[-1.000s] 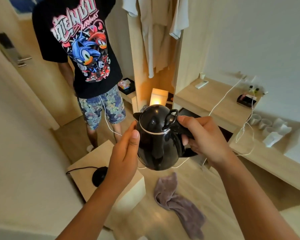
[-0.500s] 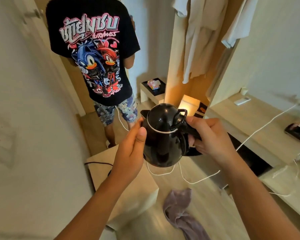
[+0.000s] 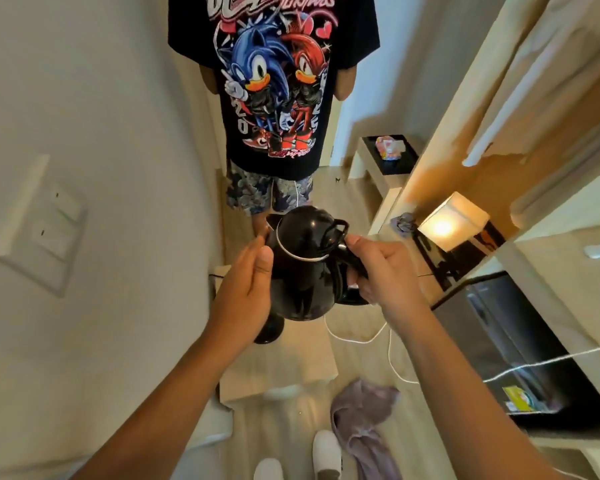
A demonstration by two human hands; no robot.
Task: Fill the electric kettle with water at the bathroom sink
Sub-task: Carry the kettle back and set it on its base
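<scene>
So the black electric kettle (image 3: 305, 268) is up in the air, upright, lid closed, carried between both hands in a narrow hallway. Right hand (image 3: 383, 271) is wrapped tight around the kettle's handle, fingers curled closed on it. Left hand (image 3: 246, 289) is mostly open, palm flat against the kettle's side with the thumb up, just steadying it. Under the kettle you can see its round black base (image 3: 269, 332) sitting on a low wooden worktop (image 3: 291, 362), kettle well clear of it. A white cable (image 3: 361, 337) loops over the floor, a grey towel (image 3: 364, 424) lies crumpled near two white slippers (image 3: 326, 452). Another person in a black cartoon t-shirt (image 3: 274, 81) stands right ahead, and a lit cube lamp (image 3: 452, 221) glows on the right
</scene>
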